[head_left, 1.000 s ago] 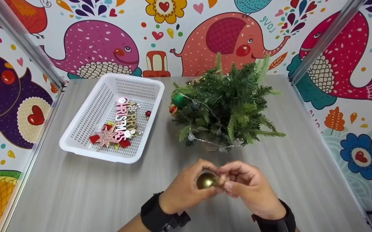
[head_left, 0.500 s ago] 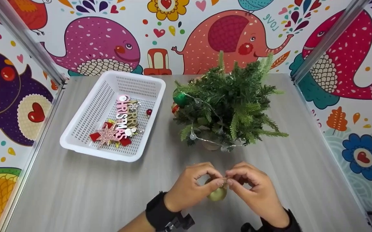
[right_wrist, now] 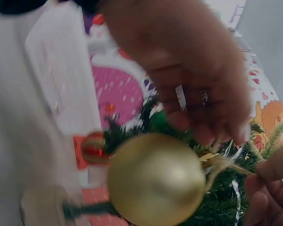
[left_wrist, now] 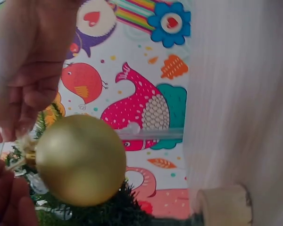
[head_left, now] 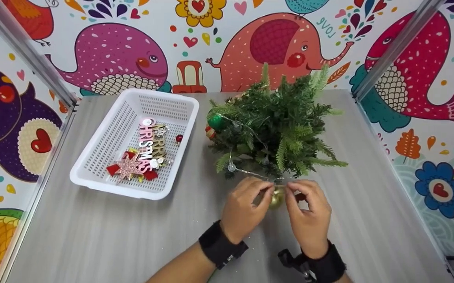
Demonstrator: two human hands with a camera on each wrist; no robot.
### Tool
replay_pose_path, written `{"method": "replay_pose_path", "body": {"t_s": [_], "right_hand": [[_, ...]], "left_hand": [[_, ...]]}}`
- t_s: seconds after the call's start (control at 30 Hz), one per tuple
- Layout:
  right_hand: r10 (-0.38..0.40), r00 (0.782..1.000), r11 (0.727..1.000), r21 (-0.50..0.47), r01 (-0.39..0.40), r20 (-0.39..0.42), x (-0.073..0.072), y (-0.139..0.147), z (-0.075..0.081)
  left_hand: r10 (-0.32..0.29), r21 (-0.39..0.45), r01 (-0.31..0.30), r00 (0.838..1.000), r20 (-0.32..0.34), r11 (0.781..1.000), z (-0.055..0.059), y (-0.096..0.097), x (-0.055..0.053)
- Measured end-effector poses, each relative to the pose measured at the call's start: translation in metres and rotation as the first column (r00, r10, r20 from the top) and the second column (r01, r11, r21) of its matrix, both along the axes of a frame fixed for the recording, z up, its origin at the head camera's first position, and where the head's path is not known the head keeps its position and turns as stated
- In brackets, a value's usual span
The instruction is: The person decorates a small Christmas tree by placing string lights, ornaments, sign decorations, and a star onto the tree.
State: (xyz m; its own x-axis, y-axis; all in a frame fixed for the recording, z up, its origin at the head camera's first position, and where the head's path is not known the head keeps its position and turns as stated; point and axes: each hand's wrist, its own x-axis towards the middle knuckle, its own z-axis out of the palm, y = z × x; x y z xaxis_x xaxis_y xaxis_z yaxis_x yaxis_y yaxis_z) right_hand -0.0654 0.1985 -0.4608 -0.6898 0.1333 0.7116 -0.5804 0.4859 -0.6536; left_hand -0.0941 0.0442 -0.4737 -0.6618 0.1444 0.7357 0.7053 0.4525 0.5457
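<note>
Change: gold ball was cupped in the left hand a second ago; now it hangs free on its cord, and both hands have moved forward to the tree. So ball and cord are now right at the lowest front branches. Left and right hand each closed to a fingertip pinch, cord stretched between them. Wrist views are soft; can't tell if the cord is knotted.

Grey worktop: tree right of centre, towards the back edge; white basket near the back-left corner, with pink star and lettering inside. Cartoon-printed walls behind and both sides, metal posts at the back corners.
</note>
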Motion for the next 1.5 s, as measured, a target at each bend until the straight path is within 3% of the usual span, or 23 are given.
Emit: {"method": "replay_pose_path", "body": {"t_s": [0.13,0.3,0.47,0.8,1.07,1.23,1.37,1.43,1.5], "right_hand": [[-0.083,0.987,0.989,0.109,0.098,-0.136,-0.011,-0.005,-0.006],[-0.145,0.974,0.961,0.21,0.18,-0.171,-0.016,-0.006,-0.012],[-0.168,0.977,0.954,0.23,0.194,-0.13,-0.015,-0.006,-0.017],[-0.081,0.997,0.983,0.17,0.076,0.021,-0.009,-0.004,-0.026],[-0.107,0.992,0.981,0.17,0.094,0.067,-0.003,0.0,-0.024],[-0.12,0.991,0.981,0.162,0.109,0.06,0.003,0.014,-0.025],[-0.161,0.987,0.981,0.119,0.156,0.031,0.002,0.039,-0.031],[-0.213,0.976,0.973,0.1,0.207,0.051,0.001,0.054,-0.036],[-0.275,0.956,0.96,0.085,0.267,0.1,0.0,0.069,-0.043]], "left_hand": [[0.118,-0.041,-0.123,0.985,-0.124,0.992,-0.002,0.005,-0.007],[0.18,-0.088,-0.202,0.961,-0.211,0.975,-0.005,0.005,-0.013],[0.17,-0.136,-0.2,0.964,-0.206,0.97,-0.007,0.003,-0.014],[0.127,-0.159,-0.154,0.977,-0.169,0.975,-0.013,0.002,-0.009],[0.132,-0.152,-0.155,0.979,-0.153,0.976,-0.013,-0.004,-0.007],[0.113,-0.071,-0.123,0.985,-0.129,0.99,-0.008,-0.024,0.003],[0.096,0.045,-0.091,0.988,-0.122,0.995,0.002,-0.054,0.011],[0.133,0.081,-0.122,0.982,-0.134,0.989,0.008,-0.075,0.011],[0.21,0.083,-0.201,0.969,-0.13,0.976,0.014,-0.099,0.008]]}}
